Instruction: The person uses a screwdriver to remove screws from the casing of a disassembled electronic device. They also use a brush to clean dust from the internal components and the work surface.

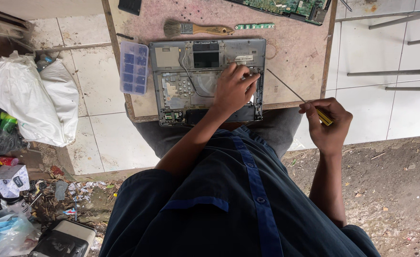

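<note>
A grey laptop chassis [191, 81] lies opened on the pinkish table top [295, 52], its inner frame and a thin wire showing. My left hand [234, 88] rests on its right part with the fingers curled and the fingertips pressed near the right edge; whatever they pinch is hidden. My right hand [328, 124] hovers off the table's front right corner, closed around the yellow handle of a screwdriver [291, 90]. Its thin shaft points up and left towards the chassis.
A clear box [134, 66] with blue compartments lies left of the chassis. Behind are a paintbrush [198, 29], a small green circuit strip [254, 26] and a green circuit board [291, 7]. White sacks [29, 95] and litter lie at left, metal bars [390, 72] at right.
</note>
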